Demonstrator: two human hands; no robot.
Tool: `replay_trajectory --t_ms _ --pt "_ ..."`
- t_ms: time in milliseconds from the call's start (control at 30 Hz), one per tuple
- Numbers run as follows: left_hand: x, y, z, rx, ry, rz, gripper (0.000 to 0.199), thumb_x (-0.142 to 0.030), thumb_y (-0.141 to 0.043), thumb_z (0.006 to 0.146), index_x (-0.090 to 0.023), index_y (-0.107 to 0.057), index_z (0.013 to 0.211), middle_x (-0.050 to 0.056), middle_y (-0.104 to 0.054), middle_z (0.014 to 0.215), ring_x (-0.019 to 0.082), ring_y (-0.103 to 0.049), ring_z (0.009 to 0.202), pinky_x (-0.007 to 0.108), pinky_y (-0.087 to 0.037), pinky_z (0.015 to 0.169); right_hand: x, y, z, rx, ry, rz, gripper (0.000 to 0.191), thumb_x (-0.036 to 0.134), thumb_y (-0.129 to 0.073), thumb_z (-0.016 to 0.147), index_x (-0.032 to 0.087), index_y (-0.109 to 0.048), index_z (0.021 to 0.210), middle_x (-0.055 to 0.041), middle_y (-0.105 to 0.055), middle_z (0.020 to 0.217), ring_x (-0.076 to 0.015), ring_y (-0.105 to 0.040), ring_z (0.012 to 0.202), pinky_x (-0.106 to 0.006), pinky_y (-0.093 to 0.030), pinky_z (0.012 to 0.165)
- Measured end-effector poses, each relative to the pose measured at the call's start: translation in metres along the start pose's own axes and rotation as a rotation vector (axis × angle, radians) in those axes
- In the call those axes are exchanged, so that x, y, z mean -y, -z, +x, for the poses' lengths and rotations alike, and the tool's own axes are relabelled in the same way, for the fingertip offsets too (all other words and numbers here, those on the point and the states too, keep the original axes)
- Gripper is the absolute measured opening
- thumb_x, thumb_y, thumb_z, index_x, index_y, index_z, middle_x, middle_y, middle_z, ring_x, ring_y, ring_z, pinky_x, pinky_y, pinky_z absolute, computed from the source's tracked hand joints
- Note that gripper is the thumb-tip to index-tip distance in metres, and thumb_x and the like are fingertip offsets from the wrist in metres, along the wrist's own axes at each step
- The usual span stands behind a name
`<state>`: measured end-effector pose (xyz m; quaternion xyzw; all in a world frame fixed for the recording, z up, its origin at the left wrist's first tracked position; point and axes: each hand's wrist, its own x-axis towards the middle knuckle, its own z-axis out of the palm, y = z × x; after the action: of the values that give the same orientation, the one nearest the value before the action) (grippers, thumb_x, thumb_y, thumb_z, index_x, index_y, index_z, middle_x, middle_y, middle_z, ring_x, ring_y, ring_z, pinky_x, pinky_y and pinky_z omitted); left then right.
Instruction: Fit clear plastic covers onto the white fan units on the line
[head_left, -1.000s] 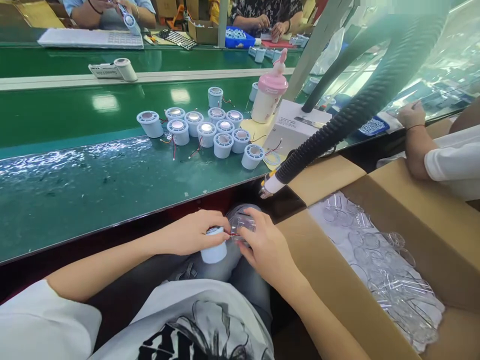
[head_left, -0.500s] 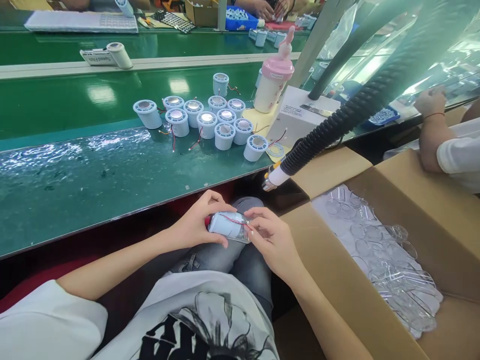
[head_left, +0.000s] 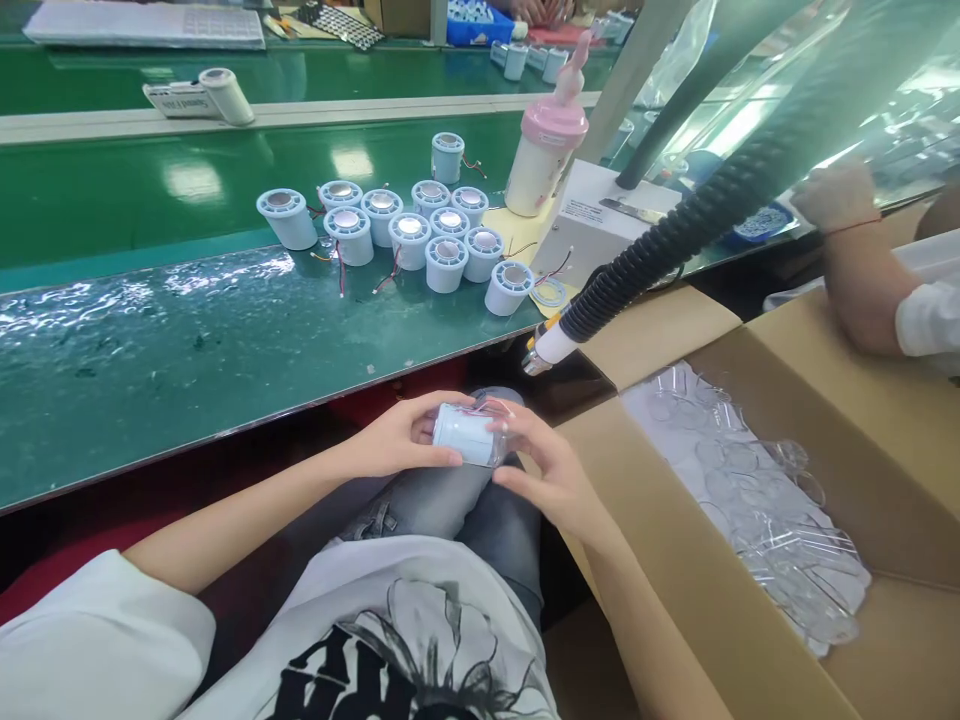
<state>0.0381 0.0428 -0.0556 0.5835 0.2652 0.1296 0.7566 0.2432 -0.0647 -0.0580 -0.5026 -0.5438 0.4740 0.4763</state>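
A light blue cylinder [head_left: 463, 432] in a clear cover lies sideways above my lap, between both hands. My left hand [head_left: 409, 437] grips its left end, thumb along the lower side. Around the clear right end, my right hand [head_left: 541, 455] has its fingers on top and its thumb below. Thin red and white wires show at the cylinder's top, near the right fingertips. Several light blue cups [head_left: 410, 240] with round metal centres and loose wires stand on the green bench [head_left: 225, 350] beyond my hands.
A black corrugated hose [head_left: 637, 270] with a metal tip hangs right of the cups, before a white box [head_left: 592, 215]. A pink-lidded bottle [head_left: 536, 150] stands behind. At right, a cardboard box [head_left: 675, 520] holds clear plastic covers [head_left: 780, 500]. A person's forearm [head_left: 862, 260] rests beyond it.
The cylinder has turned in my hands, and the red part at its left end no longer shows. The wires now lie along its top edge. My right fingers have shifted onto the clear end.
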Motion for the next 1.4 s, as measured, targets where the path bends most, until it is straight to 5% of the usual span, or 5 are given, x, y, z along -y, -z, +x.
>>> replay_trajectory --t_ms 100,467,800,933,1400 --pt "-0.002 0.002 0.019 0.007 0.007 -0.003 0.064 -0.029 -0.080 0.068 -0.018 -0.055 0.125 0.011 -0.063 0.121 0.022 -0.062 0.106 0.037 -0.051 0.092 -0.011 0.003 0.000 -0.063 0.075 -0.220 0.046 0.028 -0.074 0.078 0.028 -0.060 0.121 -0.0097 -0.055 0.137 -0.0281 -0.048 0.130 -0.047 -0.046 0.103" --pt "-0.025 0.002 0.104 0.080 0.034 0.055 0.060 -0.033 -0.077 0.070 -0.014 -0.055 0.122 0.013 -0.062 0.116 0.023 -0.063 0.100 0.039 -0.055 0.082 -0.058 0.048 0.039 -0.304 0.112 0.001 0.053 0.048 -0.081 0.064 0.022 -0.059 0.104 -0.0124 -0.062 0.124 -0.0268 -0.060 0.118 -0.043 -0.053 0.096" --pt "-0.026 0.005 0.027 0.147 0.004 0.190 0.073 -0.024 -0.079 0.070 -0.024 -0.048 0.136 0.012 -0.058 0.131 0.022 -0.065 0.101 0.030 -0.056 0.079 -0.020 0.019 0.006 -0.124 0.178 -0.169 0.045 0.037 -0.082 0.068 0.024 -0.064 0.106 -0.0111 -0.065 0.126 -0.0281 -0.060 0.119 -0.044 -0.053 0.098" --pt "-0.025 -0.002 0.001 0.149 -0.122 0.168 0.070 -0.018 -0.079 0.070 -0.029 -0.052 0.134 0.009 -0.054 0.140 0.024 -0.059 0.118 0.033 -0.051 0.096 -0.006 0.009 -0.009 -0.070 0.200 -0.239 0.045 0.033 -0.081 0.071 0.025 -0.062 0.112 -0.0097 -0.065 0.127 -0.0283 -0.060 0.120 -0.043 -0.051 0.100" --pt "-0.032 -0.003 -0.023 0.137 -0.335 0.473 0.071 -0.025 -0.080 0.070 -0.029 -0.052 0.136 0.009 -0.052 0.141 0.028 -0.048 0.132 0.042 -0.041 0.109 0.031 -0.006 -0.020 -0.036 -0.039 0.040 0.045 0.034 -0.081 0.071 0.027 -0.061 0.110 -0.0022 -0.068 0.108 -0.0191 -0.068 0.095 -0.032 -0.060 0.084"
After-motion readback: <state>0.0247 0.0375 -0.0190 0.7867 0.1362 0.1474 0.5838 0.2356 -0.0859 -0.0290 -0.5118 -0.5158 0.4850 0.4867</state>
